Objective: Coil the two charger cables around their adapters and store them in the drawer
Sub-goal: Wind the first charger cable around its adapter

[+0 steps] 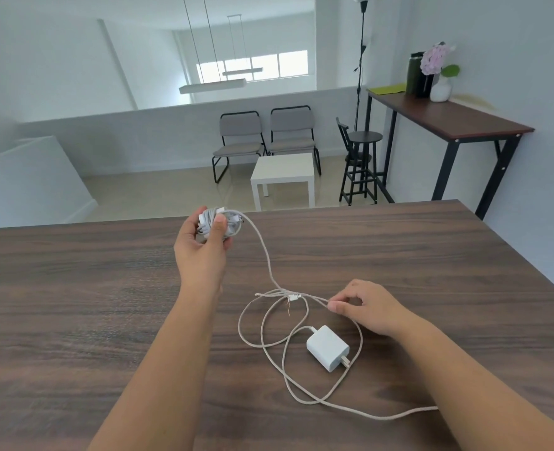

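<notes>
**Charger cables: one wound, one loose**

Charger cables, two. The first bundle (218,222) is wound around its adapter and sits in the left hand (200,245), lifted over the far edge of the counter (74,304), fingers (217,227) clenched around the coils with the thumb pressing them down, probably so they cannot spring loose. A strand runs from it down to the tangle below.

The second adapter (328,347) lies flat on the counter, prongs toward the near right, its loose cable (269,340) looped around it in crossing rings. The right hand (367,307) pinches this cable just beside a small clip (293,297); judged to be separating the strands.

Room: open counter to the left and right; near edge not visible. Loose cable tail passes under the right forearm. No drawer in view.
</notes>
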Tool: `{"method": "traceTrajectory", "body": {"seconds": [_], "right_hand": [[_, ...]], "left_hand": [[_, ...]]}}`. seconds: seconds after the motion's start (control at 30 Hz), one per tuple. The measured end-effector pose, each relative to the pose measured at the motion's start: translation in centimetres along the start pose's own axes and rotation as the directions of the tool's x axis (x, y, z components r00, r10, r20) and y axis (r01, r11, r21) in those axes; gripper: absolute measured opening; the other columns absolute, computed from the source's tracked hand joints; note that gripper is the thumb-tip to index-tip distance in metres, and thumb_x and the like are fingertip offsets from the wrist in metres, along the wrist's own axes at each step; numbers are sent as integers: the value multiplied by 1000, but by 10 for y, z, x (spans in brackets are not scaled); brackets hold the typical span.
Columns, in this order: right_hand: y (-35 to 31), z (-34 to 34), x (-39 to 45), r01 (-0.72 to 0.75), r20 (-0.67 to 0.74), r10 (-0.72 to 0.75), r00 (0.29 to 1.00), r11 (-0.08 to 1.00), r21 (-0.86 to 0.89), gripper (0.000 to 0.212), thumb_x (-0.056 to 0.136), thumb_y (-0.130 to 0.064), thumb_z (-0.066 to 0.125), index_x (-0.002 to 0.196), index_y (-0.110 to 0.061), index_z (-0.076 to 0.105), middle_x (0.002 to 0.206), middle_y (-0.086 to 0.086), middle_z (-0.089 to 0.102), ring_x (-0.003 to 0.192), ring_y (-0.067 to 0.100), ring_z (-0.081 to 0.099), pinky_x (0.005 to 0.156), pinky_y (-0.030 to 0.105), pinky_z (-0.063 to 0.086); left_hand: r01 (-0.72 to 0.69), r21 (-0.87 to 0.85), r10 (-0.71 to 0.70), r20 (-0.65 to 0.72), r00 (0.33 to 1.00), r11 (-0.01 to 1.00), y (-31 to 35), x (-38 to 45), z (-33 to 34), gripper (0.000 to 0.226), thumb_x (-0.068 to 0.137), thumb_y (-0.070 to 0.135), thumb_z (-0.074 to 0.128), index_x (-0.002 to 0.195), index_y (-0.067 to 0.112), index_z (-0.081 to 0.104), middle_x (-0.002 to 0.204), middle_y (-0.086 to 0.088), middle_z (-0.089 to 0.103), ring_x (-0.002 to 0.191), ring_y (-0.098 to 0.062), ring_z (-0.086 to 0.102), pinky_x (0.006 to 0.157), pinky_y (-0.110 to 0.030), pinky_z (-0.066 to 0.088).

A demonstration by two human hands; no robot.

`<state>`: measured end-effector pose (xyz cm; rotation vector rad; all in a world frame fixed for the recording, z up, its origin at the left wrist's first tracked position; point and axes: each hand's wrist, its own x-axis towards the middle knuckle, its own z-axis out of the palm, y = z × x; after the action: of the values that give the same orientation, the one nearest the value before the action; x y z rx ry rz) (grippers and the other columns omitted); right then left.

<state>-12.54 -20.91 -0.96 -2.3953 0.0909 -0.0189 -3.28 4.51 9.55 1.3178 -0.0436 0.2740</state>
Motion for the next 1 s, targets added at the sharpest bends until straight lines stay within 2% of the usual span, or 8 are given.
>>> {"method": "traceTrajectory", "body": {"seconds": [0.17, 0.33, 0.43, 0.53, 0.67, 0.73, 0.83, 1.0], "right_hand": [[-10, 12, 2, -22, 54, 33, 998, 981, -194, 28, 75, -60, 69, 97, -44, 70, 113, -18, 50, 110, 13, 34, 103, 37, 31], [-18, 15, 0, 58, -125, -53, 991, 998, 38, 8, 82, -44, 70, 75, -46, 69, 96, -18, 64, 104, 11, 47, 98, 34, 38], [-25, 9, -12, 98, 8, -99, 995, 993, 71, 7, 74, -50, 73, 80, -51, 72, 91, -21, 67, 107, -1, 48, 103, 33, 31], [-31, 9, -19, 106, 129, -87, 988, 983, -148, 5, 79, -47, 71, 77, -52, 70, 83, -23, 67, 101, -4, 44, 94, 31, 20], [-25, 4, -17, -213, -189, 134, 973, 841, -497, 30, 90, -47, 52, 120, -53, 56, 118, -19, 55, 121, 16, 34, 93, 37, 21], [-30, -2, -17, -245, -294, 142, 945, 904, -351, 51, 91, -40, 46, 140, -47, 37, 143, -12, 41, 132, 20, 24, 104, 42, 20], [-65, -13, -21, -2, -171, 36, 985, 980, 197, 59, 93, -46, 45, 148, -44, 24, 147, -16, 38, 136, 9, 28, 110, 40, 25], [-99, -14, -10, 131, -141, -50, 989, 738, 662, 21, 94, -23, 57, 114, -20, 66, 70, 1, 66, 78, 12, 67, 88, 30, 47]], "left_hand": [[-19, 24, 18, 46, 999, 1000, 0, -10, 4, 39, 92, 17, 65, 130, 15, 55, 106, 8, 64, 86, 1, 70, 79, -24, 58], [5, 48, -9, 75, 997, 999, -7, -20, 6, 38, 92, 17, 65, 129, 16, 56, 100, 9, 67, 82, 2, 70, 77, -23, 58], [17, 102, -24, 70, 997, 995, -10, -20, 6, 36, 90, 21, 68, 125, 19, 58, 96, 10, 69, 81, -1, 70, 84, -32, 58], [32, 118, -40, 63, 997, 993, -11, -19, 9, 35, 89, 24, 70, 122, 20, 60, 101, 7, 69, 91, -9, 70, 88, -38, 57], [82, 36, -85, 79, 993, 996, -7, -24, 14, 36, 90, 19, 68, 125, 17, 58, 107, 2, 67, 89, -7, 70, 75, -24, 57], [110, 10, -110, 112, 988, 994, -7, -32, 18, 33, 90, 18, 68, 122, 17, 59, 109, 0, 67, 86, -5, 71, 71, -20, 56], [155, -13, -150, 185, 971, 988, -9, -45, 27, 32, 90, 16, 67, 121, 18, 60, 108, 0, 67, 85, -5, 71, 71, -21, 55], [164, -83, -138, 260, 956, 983, 2, -55, 40, 33, 91, 14, 66, 123, 14, 59, 112, -6, 68, 91, -12, 71, 75, -27, 57]]}}
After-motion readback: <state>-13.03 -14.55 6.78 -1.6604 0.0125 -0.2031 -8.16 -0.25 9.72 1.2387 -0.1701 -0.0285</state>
